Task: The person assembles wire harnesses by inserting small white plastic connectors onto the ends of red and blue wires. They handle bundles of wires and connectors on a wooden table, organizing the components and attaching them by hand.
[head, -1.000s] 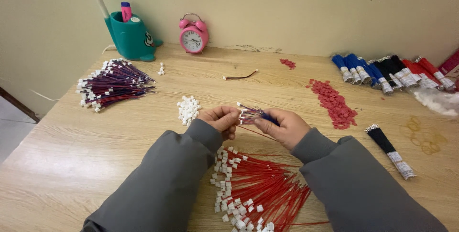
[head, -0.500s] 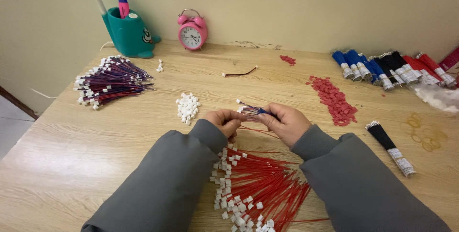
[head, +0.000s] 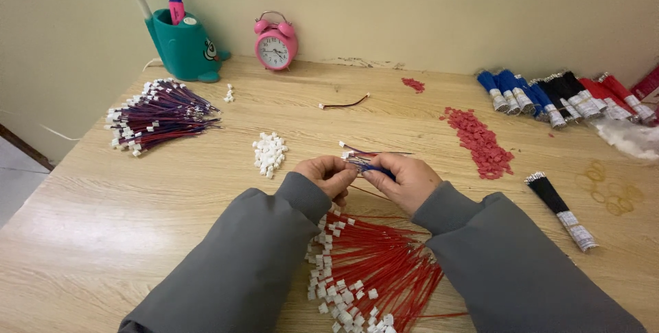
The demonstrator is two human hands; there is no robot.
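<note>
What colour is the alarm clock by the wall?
The alarm clock is pink with a white face, seen in the head view.

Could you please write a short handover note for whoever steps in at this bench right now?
Left hand and right hand meet above the wooden table, together pinching a small bunch of thin red and blue wires.
Loose red wires with white plugs lie just below the hands.
Small pile of white plastic connectors sits left of the hands; red plastic pieces right.
Done, by the look of it: a heap of mixed red and blue wire sets at far left.
Left: the red wires, seemingly.
</note>
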